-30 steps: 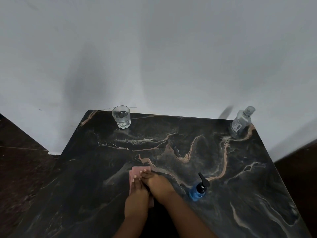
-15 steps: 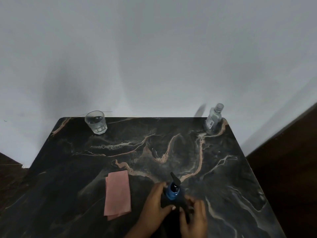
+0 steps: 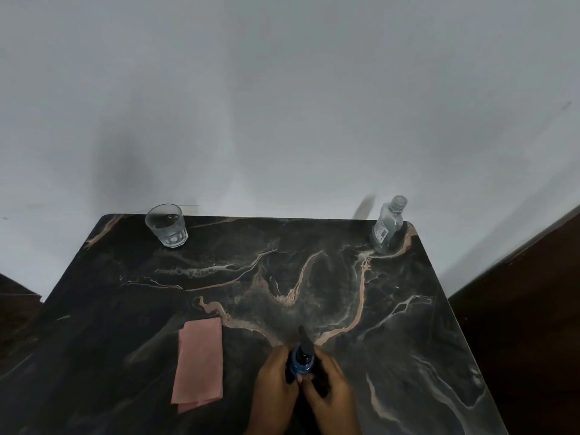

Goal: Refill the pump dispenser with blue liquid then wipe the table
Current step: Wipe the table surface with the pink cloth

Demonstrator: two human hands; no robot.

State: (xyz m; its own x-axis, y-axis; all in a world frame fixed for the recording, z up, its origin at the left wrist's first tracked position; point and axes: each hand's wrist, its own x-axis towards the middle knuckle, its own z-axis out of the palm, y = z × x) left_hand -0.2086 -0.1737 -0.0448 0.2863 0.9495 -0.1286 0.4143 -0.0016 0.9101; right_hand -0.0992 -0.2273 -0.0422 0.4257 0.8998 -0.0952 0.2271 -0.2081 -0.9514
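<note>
The blue pump dispenser point(image 3: 302, 359) with its black pump head stands near the front middle of the dark marbled table point(image 3: 314, 277). My left hand point(image 3: 276, 384) curls round its left side and my right hand point(image 3: 329, 390) curls round its right side, both gripping the bottle. A folded pink cloth point(image 3: 198, 361) lies flat on the table to the left of my hands, touched by neither.
A clear glass tumbler point(image 3: 166, 226) stands at the back left corner. A small clear plastic bottle point(image 3: 387, 224) stands at the back right corner, close to the white wall. Dark floor shows past both side edges of the table.
My hands left the pink cloth and went right to the pump dispenser. Now both hands grip it, closer around the bottle than half a second ago.
</note>
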